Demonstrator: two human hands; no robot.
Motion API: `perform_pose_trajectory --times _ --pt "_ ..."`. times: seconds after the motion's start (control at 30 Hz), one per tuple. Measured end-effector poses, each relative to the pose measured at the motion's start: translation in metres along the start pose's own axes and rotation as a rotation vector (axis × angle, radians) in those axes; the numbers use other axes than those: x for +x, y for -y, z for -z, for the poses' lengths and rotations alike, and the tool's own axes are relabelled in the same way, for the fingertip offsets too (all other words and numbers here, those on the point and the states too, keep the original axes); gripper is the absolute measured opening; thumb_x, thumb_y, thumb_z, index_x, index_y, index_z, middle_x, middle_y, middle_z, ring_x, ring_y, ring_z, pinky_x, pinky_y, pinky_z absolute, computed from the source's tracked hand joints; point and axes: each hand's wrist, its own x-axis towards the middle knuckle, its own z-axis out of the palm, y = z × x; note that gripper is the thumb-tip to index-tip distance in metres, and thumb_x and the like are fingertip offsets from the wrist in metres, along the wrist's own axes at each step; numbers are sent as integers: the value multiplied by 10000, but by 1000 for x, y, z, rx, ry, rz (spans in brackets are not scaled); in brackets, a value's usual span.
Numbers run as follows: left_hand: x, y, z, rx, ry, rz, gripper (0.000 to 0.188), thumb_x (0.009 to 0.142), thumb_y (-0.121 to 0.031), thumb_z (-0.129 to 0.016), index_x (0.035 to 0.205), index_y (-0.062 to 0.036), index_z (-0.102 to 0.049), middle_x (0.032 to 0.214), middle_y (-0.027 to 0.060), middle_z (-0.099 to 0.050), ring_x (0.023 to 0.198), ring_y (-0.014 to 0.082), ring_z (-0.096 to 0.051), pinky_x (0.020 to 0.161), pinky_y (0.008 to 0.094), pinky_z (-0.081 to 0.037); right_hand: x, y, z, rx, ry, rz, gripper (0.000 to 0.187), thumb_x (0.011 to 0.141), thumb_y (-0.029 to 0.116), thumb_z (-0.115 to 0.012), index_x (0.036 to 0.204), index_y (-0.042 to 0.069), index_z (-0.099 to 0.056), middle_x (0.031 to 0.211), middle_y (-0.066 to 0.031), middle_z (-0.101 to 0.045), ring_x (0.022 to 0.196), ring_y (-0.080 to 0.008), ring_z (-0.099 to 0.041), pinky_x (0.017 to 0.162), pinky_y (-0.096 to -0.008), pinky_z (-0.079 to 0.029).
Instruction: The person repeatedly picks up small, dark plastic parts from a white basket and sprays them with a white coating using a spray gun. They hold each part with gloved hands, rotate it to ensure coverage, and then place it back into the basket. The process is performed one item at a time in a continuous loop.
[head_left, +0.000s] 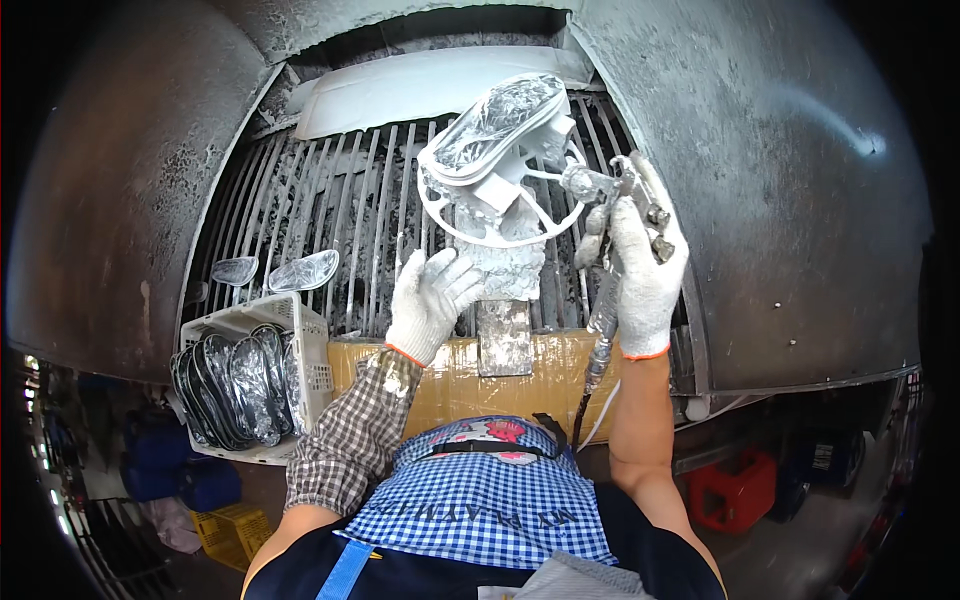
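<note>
My right hand point(648, 275), in a white knit glove with an orange cuff, is closed around a paint-crusted spray gun point(588, 186). Its nozzle end faces left, toward an oval piece point(508, 118) with a white rim and clear wrinkled film over its face. The piece rests tilted on a white ring-shaped stand point(500, 241), atop a thickly crusted support point(508, 270). A bare metal plate point(505, 345) extends toward me from under it. Gloved as well, my left hand point(432, 303) holds nothing, its fingers apart, just left of the support.
A white plastic crate point(316, 360) of dark-rimmed, film-covered oval pieces point(250, 385) stands at the left. Two more film-covered ovals point(304, 271) lie on the slatted rack point(372, 200). Tan cardboard point(425, 385) lines the front edge; metal walls point(790, 220) flank both sides. A hose point(598, 350) hangs below the gun.
</note>
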Motion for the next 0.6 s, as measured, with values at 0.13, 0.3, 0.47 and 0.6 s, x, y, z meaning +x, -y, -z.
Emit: perform_pose_trajectory --times 0.13,0.3,0.47,0.6 --pt "-2 3 -11 13 37 -31 760 1046 -553 -598 1505 27 -420 1510 318 -509 1307 466 -595 1115 589 -511 0 6 2 -26 -65 61 535 1089 37 -588 1595 -33 -431 978 -49 -679 730 -53 -591 635 -236 -526" --pt "-3 4 -20 1 63 -67 754 1045 -540 -604 1534 -2 -400 1565 307 -451 1330 457 -575 1128 588 -499 -8 15 -1 -190 -137 93 537 1080 65 -614 1582 -36 -452 970 -57 -673 708 -63 -597 625 -227 -519" --pt "-3 -3 -33 18 52 -114 775 1053 -549 -581 1550 21 -410 1525 297 -504 1337 434 -577 1147 568 -489 -18 10 -3 -177 -37 89 557 1035 42 -665 1558 -49 -492 1110 -73 -686 743 -70 -618 662 -233 -527" --pt "2 -14 -30 -50 80 -109 556 1067 -469 -599 1379 -12 -545 1504 291 -528 1365 461 -555 1132 589 -483 -21 9 0 -214 69 54 558 1012 0 -651 1548 -64 -509 1362 -156 -656 891 -106 -674 781 -263 -576"
